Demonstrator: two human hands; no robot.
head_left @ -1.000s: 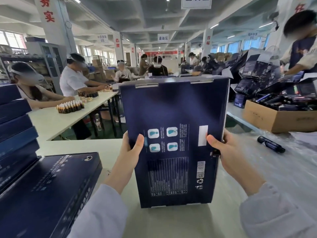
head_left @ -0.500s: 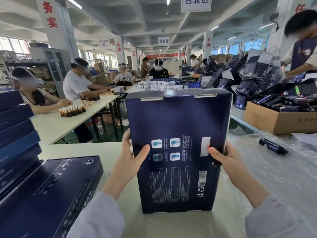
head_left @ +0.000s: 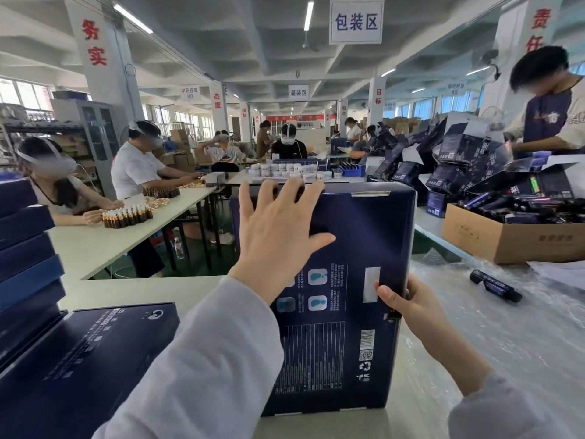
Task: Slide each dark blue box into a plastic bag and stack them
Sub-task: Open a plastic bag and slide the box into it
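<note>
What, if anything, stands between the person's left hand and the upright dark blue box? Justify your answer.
Nothing visible does. The left hand, fingers spread, is directly in front of the dark blue box, over its upper left face, with fingertips by its top edge. The right hand grips its right edge.

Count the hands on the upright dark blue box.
2: the left hand spread open over the upper left of the box; the right hand gripping its right edge, lower down.
</note>
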